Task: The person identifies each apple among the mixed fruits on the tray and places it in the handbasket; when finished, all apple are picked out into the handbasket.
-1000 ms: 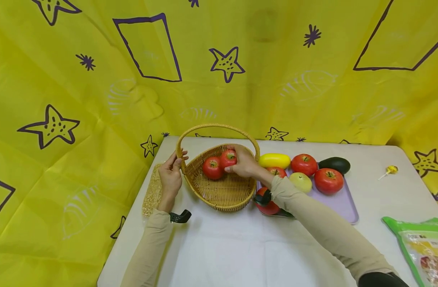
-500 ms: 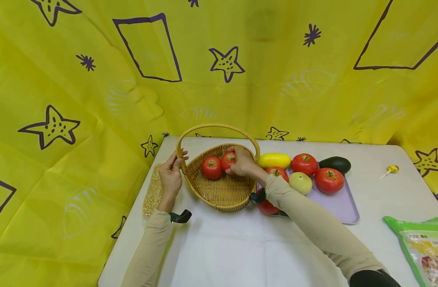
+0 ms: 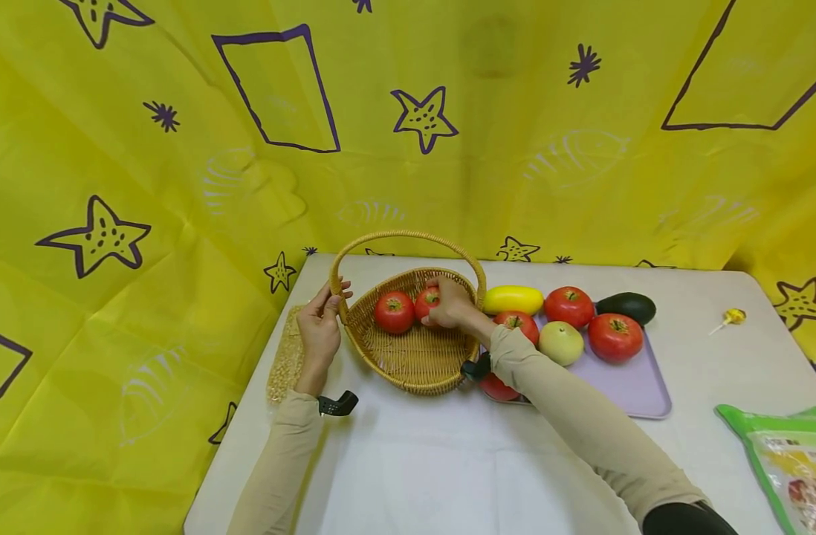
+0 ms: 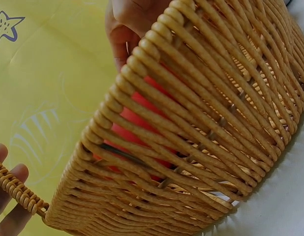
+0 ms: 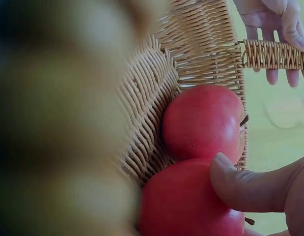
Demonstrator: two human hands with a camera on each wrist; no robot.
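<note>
Red apple, at one o'clock inside the wicker basket and gripped by the right hand, should handle firm and light (smooth skin, perhaps slippery), best held round its widest part, while the left hand grips the handle at ten o'clock.

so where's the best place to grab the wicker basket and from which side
Probably the top of its handle, coming from above with the fingers wrapped around it: it is a slim arch standing well over the opening of the basket, and its top is free. The left hand holds only the left end, near the rim.
</note>
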